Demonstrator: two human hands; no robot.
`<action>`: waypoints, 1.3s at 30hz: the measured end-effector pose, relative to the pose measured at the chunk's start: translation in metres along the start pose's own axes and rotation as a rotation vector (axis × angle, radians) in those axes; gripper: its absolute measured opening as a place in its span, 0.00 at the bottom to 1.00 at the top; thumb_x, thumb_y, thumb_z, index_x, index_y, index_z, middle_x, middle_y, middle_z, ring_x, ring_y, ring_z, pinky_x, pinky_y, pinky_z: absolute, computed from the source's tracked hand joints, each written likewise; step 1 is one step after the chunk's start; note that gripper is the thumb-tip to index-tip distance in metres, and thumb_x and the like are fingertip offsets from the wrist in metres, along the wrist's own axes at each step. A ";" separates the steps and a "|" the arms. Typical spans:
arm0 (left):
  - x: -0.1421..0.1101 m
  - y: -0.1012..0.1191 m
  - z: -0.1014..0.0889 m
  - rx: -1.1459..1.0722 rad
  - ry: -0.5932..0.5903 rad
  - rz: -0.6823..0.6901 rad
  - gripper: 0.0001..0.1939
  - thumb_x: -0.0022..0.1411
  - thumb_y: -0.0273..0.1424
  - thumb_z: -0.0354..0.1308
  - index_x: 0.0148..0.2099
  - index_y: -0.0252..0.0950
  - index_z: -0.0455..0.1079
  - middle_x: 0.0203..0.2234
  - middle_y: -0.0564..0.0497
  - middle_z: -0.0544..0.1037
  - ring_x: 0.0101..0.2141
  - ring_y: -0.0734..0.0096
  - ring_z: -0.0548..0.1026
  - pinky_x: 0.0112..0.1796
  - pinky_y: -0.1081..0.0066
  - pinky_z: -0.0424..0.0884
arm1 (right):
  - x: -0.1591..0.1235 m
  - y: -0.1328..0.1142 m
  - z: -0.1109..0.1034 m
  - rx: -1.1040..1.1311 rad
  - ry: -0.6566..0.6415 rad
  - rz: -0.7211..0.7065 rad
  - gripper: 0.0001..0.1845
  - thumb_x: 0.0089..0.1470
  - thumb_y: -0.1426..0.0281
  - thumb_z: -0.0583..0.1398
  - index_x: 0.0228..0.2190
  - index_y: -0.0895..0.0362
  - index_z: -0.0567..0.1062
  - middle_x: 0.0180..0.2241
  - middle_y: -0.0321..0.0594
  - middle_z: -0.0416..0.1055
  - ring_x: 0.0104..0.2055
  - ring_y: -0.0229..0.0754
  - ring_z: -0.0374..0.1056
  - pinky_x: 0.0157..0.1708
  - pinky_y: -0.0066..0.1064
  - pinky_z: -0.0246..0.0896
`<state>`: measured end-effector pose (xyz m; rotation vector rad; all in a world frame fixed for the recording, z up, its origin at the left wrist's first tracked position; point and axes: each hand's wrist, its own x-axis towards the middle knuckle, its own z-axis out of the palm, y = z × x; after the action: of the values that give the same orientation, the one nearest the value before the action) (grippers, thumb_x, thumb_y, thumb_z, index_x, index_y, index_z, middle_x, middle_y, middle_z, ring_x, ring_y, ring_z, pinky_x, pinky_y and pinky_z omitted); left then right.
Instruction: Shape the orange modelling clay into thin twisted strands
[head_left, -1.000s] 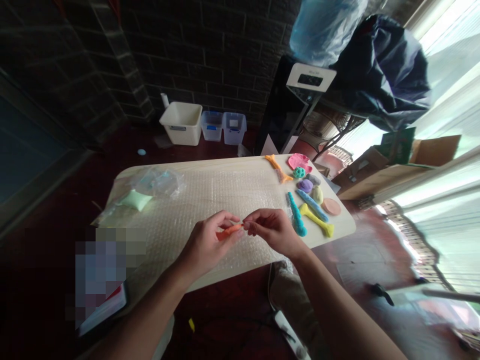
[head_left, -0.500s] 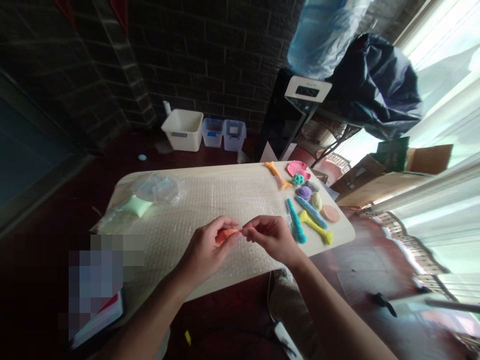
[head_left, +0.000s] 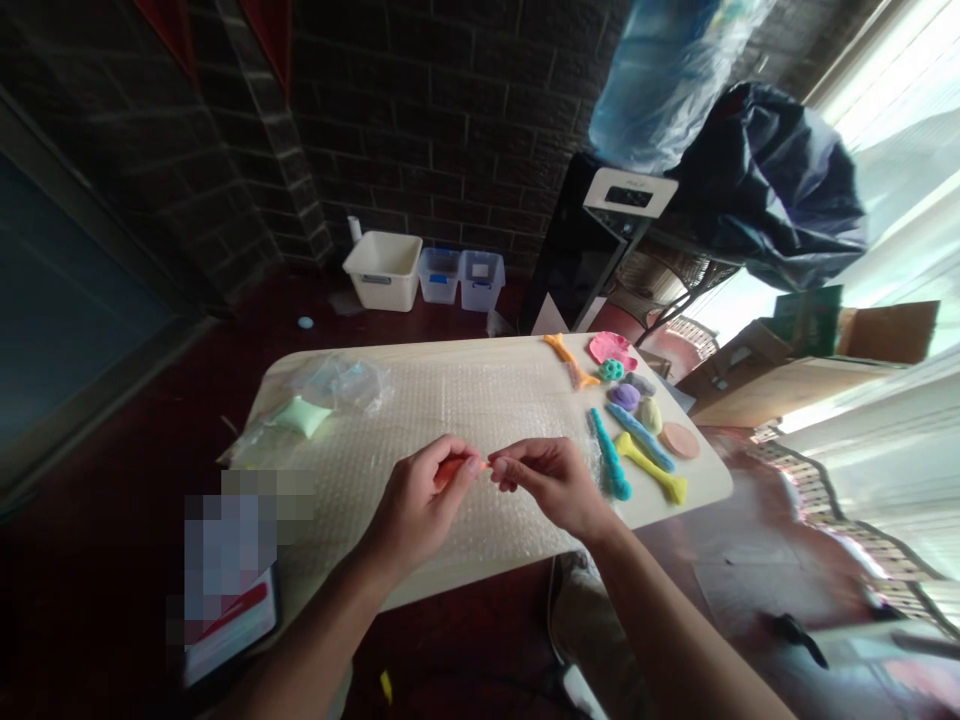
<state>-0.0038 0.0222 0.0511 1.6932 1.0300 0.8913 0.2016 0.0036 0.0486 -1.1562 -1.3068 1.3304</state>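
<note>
Over the middle of the table, my left hand (head_left: 431, 487) is closed around a piece of orange clay (head_left: 448, 472), most of it hidden by the fingers. A thin tip of the clay sticks out to the right, between the two hands. My right hand (head_left: 546, 482) has thumb and forefinger pinched together at that tip. Below both hands lies bubble wrap (head_left: 420, 400) spread across the pale table (head_left: 480, 348). Just right of my right hand are a teal twisted clay stick (head_left: 610, 455) and a yellow bone-shaped clay piece (head_left: 651, 468).
More shaped pieces sit on the table's right end: a blue stick (head_left: 641, 437), a pink piece (head_left: 611, 350), an orange bone shape (head_left: 571, 361). A pale green packet (head_left: 301, 416) and clear plastic bag (head_left: 352, 383) lie left. Bins (head_left: 384, 272) and a water dispenser (head_left: 577, 240) stand behind.
The view has shifted, so the table and room sit further right and slightly lower. Less orange clay shows between my hands, and my right fingers have drawn slightly away from the left.
</note>
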 end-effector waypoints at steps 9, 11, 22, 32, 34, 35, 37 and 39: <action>-0.003 -0.001 -0.013 0.039 0.082 0.021 0.11 0.70 0.39 0.59 0.43 0.38 0.77 0.35 0.49 0.83 0.37 0.65 0.80 0.38 0.70 0.72 | 0.007 -0.003 0.013 0.115 0.039 0.025 0.16 0.49 0.61 0.75 0.37 0.57 0.82 0.28 0.40 0.79 0.30 0.38 0.72 0.31 0.30 0.68; -0.004 -0.003 -0.014 0.019 0.094 0.018 0.11 0.69 0.40 0.60 0.43 0.38 0.77 0.36 0.49 0.83 0.37 0.65 0.80 0.38 0.70 0.73 | 0.007 -0.005 0.014 0.046 0.052 0.025 0.15 0.50 0.60 0.74 0.33 0.58 0.83 0.26 0.41 0.79 0.28 0.38 0.71 0.29 0.31 0.67; -0.006 -0.005 -0.010 -0.071 0.043 -0.021 0.13 0.67 0.41 0.62 0.44 0.37 0.80 0.39 0.46 0.85 0.39 0.62 0.83 0.40 0.69 0.77 | 0.004 0.000 0.012 0.038 -0.025 -0.003 0.12 0.55 0.62 0.72 0.34 0.58 0.83 0.28 0.41 0.79 0.29 0.38 0.72 0.31 0.30 0.68; -0.004 -0.004 0.000 -0.032 0.006 0.004 0.11 0.70 0.38 0.59 0.42 0.37 0.78 0.37 0.47 0.83 0.37 0.65 0.81 0.38 0.71 0.74 | -0.002 0.007 0.007 -0.103 0.007 -0.070 0.11 0.54 0.62 0.72 0.37 0.55 0.86 0.35 0.45 0.84 0.37 0.45 0.77 0.38 0.37 0.72; -0.004 -0.004 0.001 -0.014 0.003 0.004 0.11 0.70 0.38 0.59 0.43 0.37 0.77 0.36 0.47 0.83 0.37 0.65 0.81 0.38 0.71 0.74 | -0.003 0.007 0.004 -0.132 0.022 -0.065 0.11 0.55 0.62 0.71 0.35 0.56 0.86 0.33 0.44 0.83 0.34 0.43 0.75 0.36 0.35 0.70; -0.004 -0.004 0.001 -0.017 0.004 0.005 0.11 0.70 0.38 0.60 0.45 0.37 0.76 0.37 0.47 0.83 0.37 0.65 0.81 0.38 0.71 0.74 | -0.002 0.007 0.003 -0.136 0.025 -0.060 0.11 0.55 0.61 0.71 0.34 0.56 0.86 0.32 0.44 0.83 0.33 0.43 0.74 0.35 0.35 0.69; -0.004 -0.003 0.001 -0.033 0.005 0.008 0.12 0.69 0.38 0.61 0.49 0.37 0.74 0.40 0.47 0.82 0.39 0.65 0.81 0.40 0.71 0.74 | -0.002 0.007 0.001 -0.137 0.029 -0.048 0.12 0.56 0.61 0.70 0.34 0.57 0.84 0.31 0.43 0.82 0.32 0.41 0.73 0.34 0.34 0.67; -0.004 -0.004 0.000 -0.037 0.004 0.006 0.12 0.69 0.38 0.60 0.50 0.36 0.73 0.40 0.47 0.82 0.39 0.65 0.80 0.39 0.71 0.74 | -0.002 0.007 0.000 -0.122 0.036 -0.042 0.12 0.56 0.61 0.70 0.33 0.58 0.83 0.29 0.42 0.80 0.30 0.39 0.71 0.32 0.32 0.65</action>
<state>-0.0065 0.0191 0.0467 1.6650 1.0051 0.9131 0.2017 0.0016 0.0421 -1.2233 -1.3943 1.2091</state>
